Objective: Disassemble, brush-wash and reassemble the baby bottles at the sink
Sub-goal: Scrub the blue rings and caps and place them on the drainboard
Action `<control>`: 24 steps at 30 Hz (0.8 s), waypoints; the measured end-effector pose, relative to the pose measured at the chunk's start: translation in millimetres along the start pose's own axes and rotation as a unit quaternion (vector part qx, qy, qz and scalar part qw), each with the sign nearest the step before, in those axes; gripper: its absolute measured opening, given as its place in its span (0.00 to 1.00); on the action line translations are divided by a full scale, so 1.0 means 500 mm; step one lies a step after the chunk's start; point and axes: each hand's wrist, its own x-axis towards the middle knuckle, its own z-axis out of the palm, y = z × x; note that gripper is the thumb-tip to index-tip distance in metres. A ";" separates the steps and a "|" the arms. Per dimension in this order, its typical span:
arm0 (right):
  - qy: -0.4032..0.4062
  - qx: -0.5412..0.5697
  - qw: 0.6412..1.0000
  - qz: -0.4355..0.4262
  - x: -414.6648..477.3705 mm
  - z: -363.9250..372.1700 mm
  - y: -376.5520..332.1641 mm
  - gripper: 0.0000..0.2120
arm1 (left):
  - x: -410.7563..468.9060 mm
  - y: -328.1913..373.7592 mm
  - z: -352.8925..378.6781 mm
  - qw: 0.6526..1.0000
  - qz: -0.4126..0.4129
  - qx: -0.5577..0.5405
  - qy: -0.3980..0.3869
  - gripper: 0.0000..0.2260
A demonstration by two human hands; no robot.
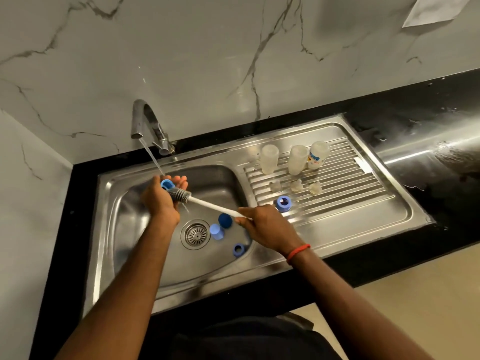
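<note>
- Our left hand (162,201) curls around a blue collar ring (165,183) above the sink basin (207,268), just under the tap stream (153,158). The fingers hide most of the ring.
- Our right hand (262,226) is closed tightly on the far end of the bottle brush (207,203), and the handle tip is lost inside the fist.
- The grey bristle head lies against the ring. We cannot tell whether it enters it.
- Near the drain (195,234) lie a light blue cap (217,231), a dark blue cap (225,220) and a second ring (237,249).
- On the drainboard (350,193) stand three clear bottles (298,159). Three teats (296,185) sit in front of them, translucent with faint outlines.
- A third ring (283,203) sits partly behind our right hand.
- The rightmost bottle carries a coloured label (314,158), its writing too small to read.
</note>
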 end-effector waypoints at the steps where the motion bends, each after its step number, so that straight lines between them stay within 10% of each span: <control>1: -0.007 0.027 1.000 0.011 -0.003 -0.004 0.010 0.13 | 0.003 0.002 -0.001 1.000 -0.005 -0.015 0.011 0.14; 6: 0.069 0.161 0.979 0.105 -0.006 -0.045 0.053 0.10 | 0.017 -0.032 -0.017 0.997 -0.027 0.057 0.047 0.17; 13: 0.132 0.216 0.953 0.168 -0.010 -0.117 0.078 0.12 | -0.049 -0.137 0.063 0.966 -0.019 0.239 -0.093 0.05; 24: 0.230 0.216 0.915 0.250 -0.095 -0.169 0.153 0.10 | -0.162 -0.292 0.178 0.732 0.174 0.519 -0.405 0.20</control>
